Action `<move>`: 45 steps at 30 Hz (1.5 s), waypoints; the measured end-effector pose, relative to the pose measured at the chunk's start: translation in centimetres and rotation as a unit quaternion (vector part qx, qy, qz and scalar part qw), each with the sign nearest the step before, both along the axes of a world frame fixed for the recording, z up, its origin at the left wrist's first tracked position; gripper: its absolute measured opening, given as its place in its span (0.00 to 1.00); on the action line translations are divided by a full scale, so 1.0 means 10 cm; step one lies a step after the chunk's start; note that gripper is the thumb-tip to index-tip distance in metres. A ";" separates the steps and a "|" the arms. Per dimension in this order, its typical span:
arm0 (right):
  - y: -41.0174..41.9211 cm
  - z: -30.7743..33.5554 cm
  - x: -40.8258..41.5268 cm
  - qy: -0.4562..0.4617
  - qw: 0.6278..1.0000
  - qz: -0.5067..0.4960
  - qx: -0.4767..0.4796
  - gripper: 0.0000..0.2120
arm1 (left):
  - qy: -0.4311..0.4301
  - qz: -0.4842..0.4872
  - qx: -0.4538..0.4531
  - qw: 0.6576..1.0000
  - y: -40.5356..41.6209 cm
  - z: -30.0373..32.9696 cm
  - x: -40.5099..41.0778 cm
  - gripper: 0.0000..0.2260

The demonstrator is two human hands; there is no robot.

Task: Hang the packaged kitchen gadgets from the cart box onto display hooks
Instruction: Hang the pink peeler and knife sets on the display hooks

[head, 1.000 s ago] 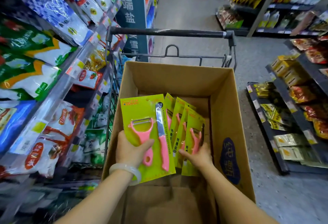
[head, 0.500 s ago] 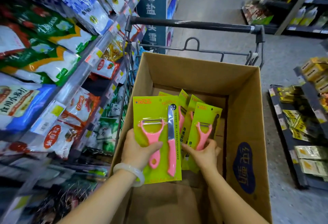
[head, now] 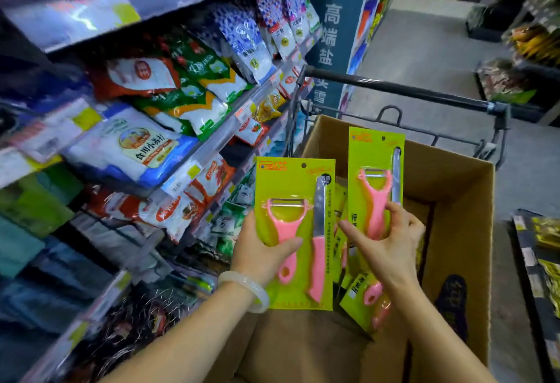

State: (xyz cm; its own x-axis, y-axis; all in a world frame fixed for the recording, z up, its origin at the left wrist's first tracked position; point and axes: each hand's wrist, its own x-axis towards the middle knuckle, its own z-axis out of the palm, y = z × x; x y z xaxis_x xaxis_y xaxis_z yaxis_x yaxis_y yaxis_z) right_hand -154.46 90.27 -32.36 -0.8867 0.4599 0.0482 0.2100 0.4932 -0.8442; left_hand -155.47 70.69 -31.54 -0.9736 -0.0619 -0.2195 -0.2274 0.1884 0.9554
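Both packs have risen out of the cardboard box [head: 454, 188] since the earlier frame. Left hand [head: 260, 252] grips 1 green peeler-and-knife card [head: 295, 231], thumb across the pink peeler handle. Right hand [head: 391, 243] pinches a second card [head: 375, 176] held higher, above spare cards [head: 357, 300] in the box. Cart handle [head: 394, 88] beyond; stocked shelves [head: 151, 110] at left.

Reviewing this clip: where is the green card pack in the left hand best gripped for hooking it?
Probably by the lower half of the green cardboard peeler-and-knife pack, coming from its left edge as the left hand does: that leaves the punched hang hole at the upright card's top free for a hook.
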 end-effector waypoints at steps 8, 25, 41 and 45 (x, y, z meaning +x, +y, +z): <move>-1.29 0.52 0.55 0.118 0.981 0.128 0.083 0.47 | 0.088 0.161 0.038 0.982 -1.05 0.40 0.83 0.30; -4.78 1.37 4.19 0.184 0.809 0.558 0.015 0.52 | 0.238 0.576 -0.059 0.780 -3.59 1.32 5.51 0.24; -6.64 1.85 6.77 0.215 0.629 0.747 -0.028 0.53 | 0.214 0.778 -0.125 0.577 -4.84 1.62 8.40 0.28; -7.16 2.01 7.00 0.213 0.629 0.746 -0.040 0.54 | 0.223 0.768 -0.135 0.585 -5.40 1.80 8.66 0.26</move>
State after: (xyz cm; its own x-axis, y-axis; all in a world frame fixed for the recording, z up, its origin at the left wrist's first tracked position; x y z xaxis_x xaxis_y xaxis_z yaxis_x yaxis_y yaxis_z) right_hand -84.42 18.64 -12.25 -0.2485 -0.8536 0.4578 -0.6903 -0.1755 -0.7020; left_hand -68.86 16.65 -13.50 0.3193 -0.9127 0.2549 -0.0670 0.2465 0.9668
